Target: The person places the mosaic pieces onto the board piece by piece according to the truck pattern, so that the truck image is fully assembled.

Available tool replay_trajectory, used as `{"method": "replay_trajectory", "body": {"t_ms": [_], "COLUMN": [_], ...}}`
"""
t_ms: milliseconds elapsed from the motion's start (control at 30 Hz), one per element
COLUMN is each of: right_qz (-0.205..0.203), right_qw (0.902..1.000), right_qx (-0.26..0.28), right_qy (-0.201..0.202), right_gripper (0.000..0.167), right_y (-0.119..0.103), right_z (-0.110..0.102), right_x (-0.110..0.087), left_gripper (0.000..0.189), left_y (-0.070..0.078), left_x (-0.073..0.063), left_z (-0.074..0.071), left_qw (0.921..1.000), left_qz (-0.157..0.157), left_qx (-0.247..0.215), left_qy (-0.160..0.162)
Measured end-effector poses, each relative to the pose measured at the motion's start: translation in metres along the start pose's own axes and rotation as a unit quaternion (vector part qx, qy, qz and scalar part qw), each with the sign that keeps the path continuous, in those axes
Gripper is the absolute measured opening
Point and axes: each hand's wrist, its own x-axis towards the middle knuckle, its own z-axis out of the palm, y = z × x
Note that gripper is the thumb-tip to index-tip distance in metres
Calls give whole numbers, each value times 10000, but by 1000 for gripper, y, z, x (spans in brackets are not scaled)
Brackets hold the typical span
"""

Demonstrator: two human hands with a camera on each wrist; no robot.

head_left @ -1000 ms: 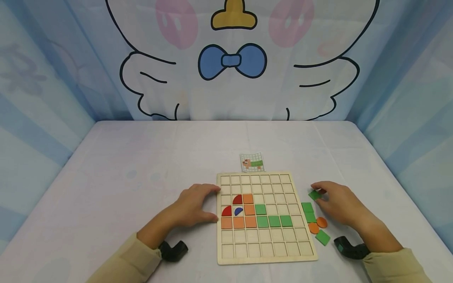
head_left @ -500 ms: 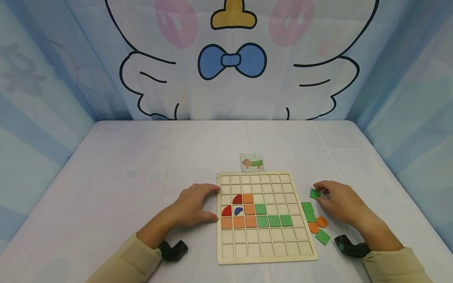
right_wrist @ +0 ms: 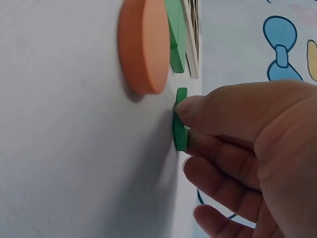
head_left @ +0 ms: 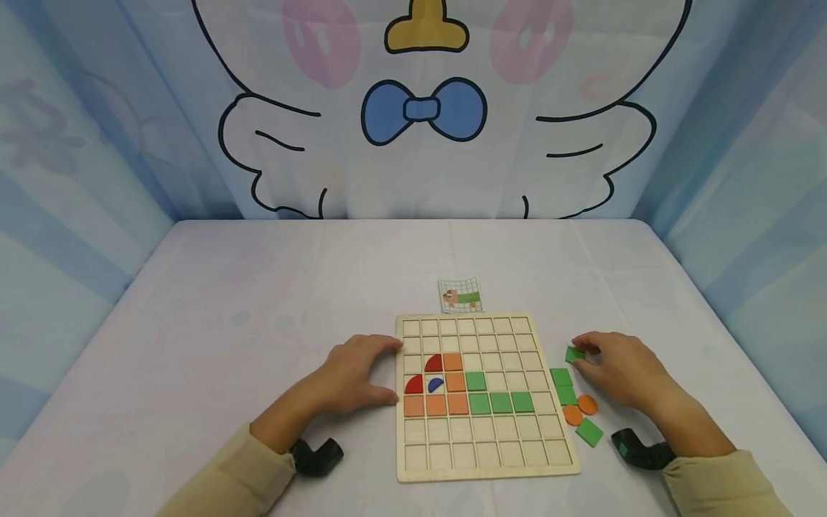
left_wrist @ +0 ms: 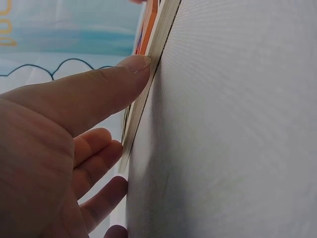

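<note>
A pale wooden grid board (head_left: pixel 478 476) lies on the table. My left hand (head_left: pixel 354 377) rests at its left side, thumb and index finger spread and touching the edge; in the left wrist view the thumb (left_wrist: pixel 114 91) lies against the rim. To the right of the board, my right hand (head_left: pixel 620 370) pinches a green square tile (head_left: pixel 572 355) between thumb and fingers. The right wrist view has this tile (right_wrist: pixel 180 134) low at the table surface. Set in the grid are red quarter-round pieces (head_left: pixel 414 385), a blue half-round (head_left: pixel 436 385), orange squares (head_left: pixel 455 382) and green squares (head_left: pixel 500 403).
Beside the board's right edge lie more loose green squares (head_left: pixel 589 433) and two orange discs (head_left: pixel 587 406). A small picture card (head_left: pixel 461 296) sits behind the board. Dark wrist devices (head_left: pixel 316 459) are worn on both wrists. A printed curtain (head_left: pixel 423 172) hangs behind the table.
The right hand has shifted very slightly to the right with the green square tile still pinched. The left hand and the board have not moved.
</note>
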Motion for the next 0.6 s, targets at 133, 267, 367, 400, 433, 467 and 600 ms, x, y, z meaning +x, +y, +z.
{"method": "replay_trajectory", "body": {"t_ms": [133,267,367,400,433,467,600], "right_qz": [-106,-194,-235,-250,-271,-307,-488], "right_qw": [9999,9996,9994,9993,9992,9991,9984], "right_qx": [48,170,222,235,248,257,263], "right_qy": [-10,-86,-140,-144,-155,-151,-118], "right_gripper": [34,34,34,33,33,32,30], "right_y": [-2,-8,-14,-17,-19,-21,-28], "right_z": [-2,-3,-2,-2,-1,0,2], "right_x": [-2,-6,-10,-11,-12,-14,-18], "left_gripper": [71,71,71,71,71,71,71], "left_y": [0,-1,-1,-1,-1,-1,0], "left_x": [0,0,1,1,1,1,1], "left_z": [0,0,0,0,0,0,0], "left_qw": [10000,10000,10000,10000,10000,10000,10000], "left_qz": [18,34,38,38,39,40,33], "left_qx": [1,31,47,46,47,46,41], "left_qy": [12,29,26,24,24,29,33]}}
